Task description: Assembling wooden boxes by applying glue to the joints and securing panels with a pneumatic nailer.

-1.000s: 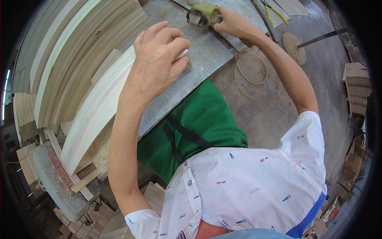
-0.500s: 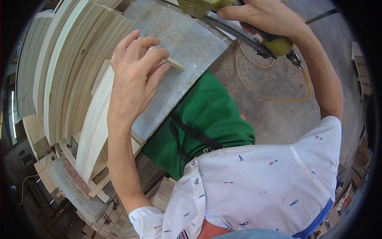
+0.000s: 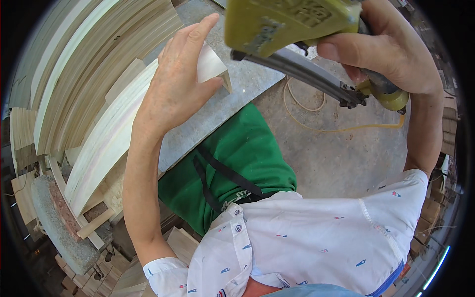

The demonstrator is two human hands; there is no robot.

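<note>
My right hand (image 3: 381, 54), raised at the upper right, is wrapped round the handle of a yellow-green nail gun (image 3: 292, 24). The gun's dark magazine (image 3: 307, 72) slants down below its body, apart from the wood. My left hand (image 3: 175, 81) has its fingers stretched out together and its thumb spread. It lies over a small pale wood piece (image 3: 210, 65) on a grey metal-topped bench (image 3: 190, 131); whether the palm presses on it is hidden. By my left wrist stands a stack of pale curved boards (image 3: 111, 136).
More long wooden strips (image 3: 109, 54) are piled at the left. A rough grey block (image 3: 64, 225) sits at the lower left. From the gun a yellow air hose (image 3: 346, 129) loops over the concrete floor. My green-clothed lap (image 3: 232, 163) is against the bench edge.
The nail gun has come lower and nearer in my right hand. My left fingers, curled before, are straightened with the thumb apart. The wood piece now shows a broad pale face.
</note>
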